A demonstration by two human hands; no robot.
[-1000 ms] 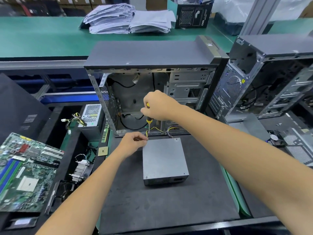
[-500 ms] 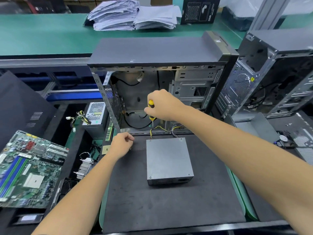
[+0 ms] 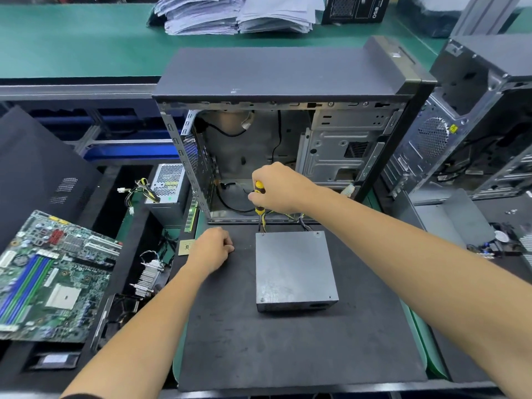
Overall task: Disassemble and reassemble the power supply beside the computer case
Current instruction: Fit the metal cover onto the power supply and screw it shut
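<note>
A grey power supply (image 3: 293, 269) lies flat on the black mat (image 3: 288, 349) in front of the open computer case (image 3: 288, 73), its yellow and black wires running back toward the case. My right hand (image 3: 283, 188) grips a yellow-and-black screwdriver (image 3: 259, 194) upright, with the tip at the supply's far left corner. My left hand (image 3: 211, 249) rests on the mat to the left of the supply, fingers curled. Nothing shows in it.
A motherboard (image 3: 51, 277) lies at the left, with a heatsink (image 3: 151, 276), a small chip (image 3: 185, 248) and a second power supply (image 3: 167, 185) between it and the case. Another open case (image 3: 475, 125) stands at the right. Stacked papers (image 3: 230, 12) sit on the far bench.
My left hand left the supply's far left corner and moved left onto the mat. My right hand kept the screwdriver at that corner.
</note>
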